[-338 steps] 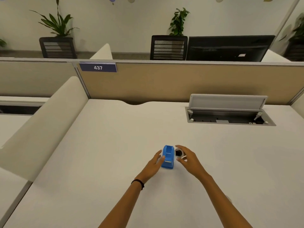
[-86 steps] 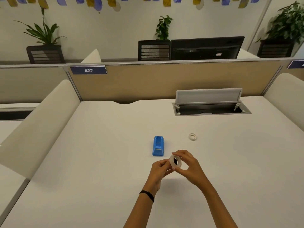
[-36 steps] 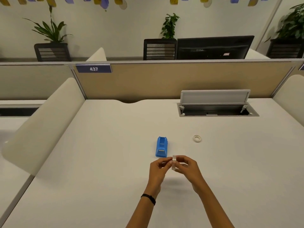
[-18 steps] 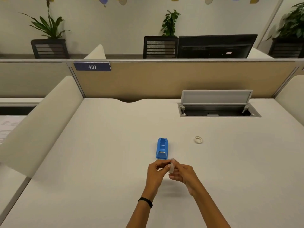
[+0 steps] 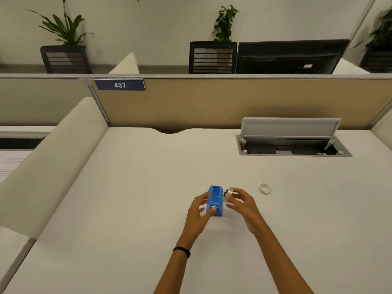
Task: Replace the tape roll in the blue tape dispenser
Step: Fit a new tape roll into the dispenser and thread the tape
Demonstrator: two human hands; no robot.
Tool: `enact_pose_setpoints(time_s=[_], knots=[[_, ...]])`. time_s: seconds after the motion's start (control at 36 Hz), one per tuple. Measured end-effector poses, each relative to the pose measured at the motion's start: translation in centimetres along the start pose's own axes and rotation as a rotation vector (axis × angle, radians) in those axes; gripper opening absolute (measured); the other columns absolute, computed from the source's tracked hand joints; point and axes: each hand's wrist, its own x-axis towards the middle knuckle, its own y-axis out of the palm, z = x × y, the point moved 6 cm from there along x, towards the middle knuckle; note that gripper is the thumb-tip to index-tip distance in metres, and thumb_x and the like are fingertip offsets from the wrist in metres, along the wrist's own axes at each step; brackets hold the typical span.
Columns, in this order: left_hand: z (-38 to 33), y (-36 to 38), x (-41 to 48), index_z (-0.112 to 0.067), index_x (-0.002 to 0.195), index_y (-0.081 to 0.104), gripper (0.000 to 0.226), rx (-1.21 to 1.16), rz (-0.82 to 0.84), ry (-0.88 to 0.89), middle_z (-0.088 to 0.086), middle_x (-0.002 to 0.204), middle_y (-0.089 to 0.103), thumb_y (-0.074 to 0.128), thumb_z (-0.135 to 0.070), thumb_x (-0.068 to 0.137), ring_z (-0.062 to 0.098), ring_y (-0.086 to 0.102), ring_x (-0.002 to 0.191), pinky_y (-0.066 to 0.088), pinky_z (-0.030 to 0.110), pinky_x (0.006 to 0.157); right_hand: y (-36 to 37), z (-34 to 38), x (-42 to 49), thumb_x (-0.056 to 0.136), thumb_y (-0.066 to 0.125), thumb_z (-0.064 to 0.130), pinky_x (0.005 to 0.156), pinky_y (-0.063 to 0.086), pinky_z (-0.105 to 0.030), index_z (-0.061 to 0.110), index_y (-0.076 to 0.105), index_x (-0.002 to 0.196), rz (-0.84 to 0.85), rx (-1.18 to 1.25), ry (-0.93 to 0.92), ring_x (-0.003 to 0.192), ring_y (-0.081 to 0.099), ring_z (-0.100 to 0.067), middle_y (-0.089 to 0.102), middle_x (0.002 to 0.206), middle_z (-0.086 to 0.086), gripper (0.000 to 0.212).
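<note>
The blue tape dispenser (image 5: 216, 200) stands on the white desk (image 5: 137, 198), its roll bay open on top and its cutter end toward me. My left hand (image 5: 199, 209) reaches to the dispenser's left side with fingers spread, its thumb near the cutter end. My right hand (image 5: 239, 205) pinches a clear tape roll (image 5: 230, 192) with a dark hub just right of the dispenser's far end. A small white ring, an empty tape core (image 5: 265, 188), lies flat on the desk farther right.
An open cable hatch (image 5: 292, 147) with a raised grey lid is sunk into the desk at the back right. A tan partition (image 5: 212, 102) labelled 437 closes the far edge. A padded cream divider (image 5: 51, 158) runs along the left side.
Both hands moved forward from in front of the dispenser. My left hand let go of the tape roll and went to the dispenser's left side; my right hand carried the roll beside it.
</note>
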Motion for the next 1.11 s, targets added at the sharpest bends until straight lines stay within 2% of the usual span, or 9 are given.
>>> enact_pose_setpoints(time_s=[0.06,0.11,0.25,0.31,0.42,0.58,0.72,0.86,1.11], knots=[[0.5,0.1,1.3,-0.044,0.127,0.032,0.062,0.091,0.113,0.001,-0.021,0.133,0.037,0.070,-0.031,0.080,-0.004,0.040,0.119,0.035,0.017,0.099,0.0,0.8,1.4,0.079,0.070,0.018,0.081,0.056,-0.033,0.019,0.058,0.106,-0.008,-0.071,-0.032,0.099,0.062,-0.020,0.064,0.110,-0.008,0.030],[1.3,0.2,2.7,-0.042,0.135,0.021,0.082,0.203,0.201,-0.023,-0.020,0.142,0.028,0.074,-0.037,0.074,0.000,0.029,0.128,0.027,0.024,0.106,0.4,1.6,2.7,0.078,0.071,0.019,0.074,0.052,-0.021,0.025,0.056,0.103,0.003,-0.175,-0.079,0.095,0.061,-0.014,0.063,0.107,0.000,0.030],[2.7,0.7,5.1,-0.034,0.145,0.003,0.108,0.320,0.336,-0.072,-0.007,0.158,0.006,0.079,-0.040,0.068,0.013,0.013,0.143,0.017,0.026,0.108,1.9,2.0,5.0,0.075,0.073,0.026,0.083,0.044,-0.017,0.023,0.054,0.111,0.097,-0.418,-0.210,0.098,0.059,-0.010,0.061,0.107,0.007,0.040],[3.0,0.9,5.7,-0.031,0.145,-0.001,0.111,0.340,0.372,-0.075,-0.006,0.158,0.003,0.079,-0.036,0.069,0.014,0.011,0.144,0.017,0.024,0.108,2.5,1.9,5.5,0.075,0.074,0.027,0.080,0.041,-0.011,0.035,0.054,0.105,0.157,-0.482,-0.237,0.096,0.058,-0.002,0.060,0.104,0.015,0.037],[3.2,1.0,6.7,-0.031,0.146,-0.001,0.111,0.355,0.394,-0.082,-0.006,0.157,0.012,0.080,-0.029,0.070,0.014,0.019,0.142,0.020,0.020,0.105,3.1,1.5,6.1,0.073,0.074,0.029,0.073,0.040,-0.007,0.048,0.049,0.091,0.225,-0.606,-0.253,0.092,0.055,0.009,0.056,0.096,0.025,0.036],[3.5,1.3,7.2,-0.031,0.145,0.012,0.101,0.381,0.418,-0.059,-0.007,0.152,0.026,0.080,-0.024,0.070,0.014,0.031,0.136,0.026,0.020,0.104,2.8,0.1,7.0,0.074,0.073,0.031,0.083,0.042,-0.020,0.024,0.056,0.103,0.240,-0.702,-0.258,0.096,0.054,-0.011,0.058,0.102,0.007,0.034],[3.4,1.4,7.5,-0.036,0.136,0.026,0.089,0.389,0.406,-0.036,-0.019,0.132,0.040,0.081,-0.022,0.068,0.007,0.044,0.119,0.034,-0.002,0.082,2.9,-0.1,7.2,0.078,0.070,0.029,0.084,0.041,-0.022,0.019,0.057,0.104,0.241,-0.721,-0.270,0.097,0.052,-0.013,0.056,0.105,0.002,0.031],[3.9,1.3,7.5,-0.027,0.142,0.021,0.095,0.409,0.392,-0.049,-0.005,0.146,0.035,0.081,-0.025,0.068,0.012,0.039,0.128,0.031,0.019,0.099,2.6,-0.2,7.2,0.080,0.068,0.025,0.079,0.040,-0.017,0.018,0.059,0.100,0.253,-0.707,-0.267,0.095,0.052,-0.015,0.051,0.100,0.002,0.022],[4.0,1.4,7.5,-0.031,0.139,0.023,0.093,0.412,0.393,-0.051,-0.006,0.143,0.039,0.081,-0.025,0.067,0.004,0.040,0.117,0.032,0.016,0.094,3.0,0.6,7.3,0.084,0.062,0.031,0.091,0.044,-0.033,0.012,0.056,0.108,0.343,-0.843,-0.233,0.102,0.051,-0.021,0.054,0.112,-0.008,0.031]])
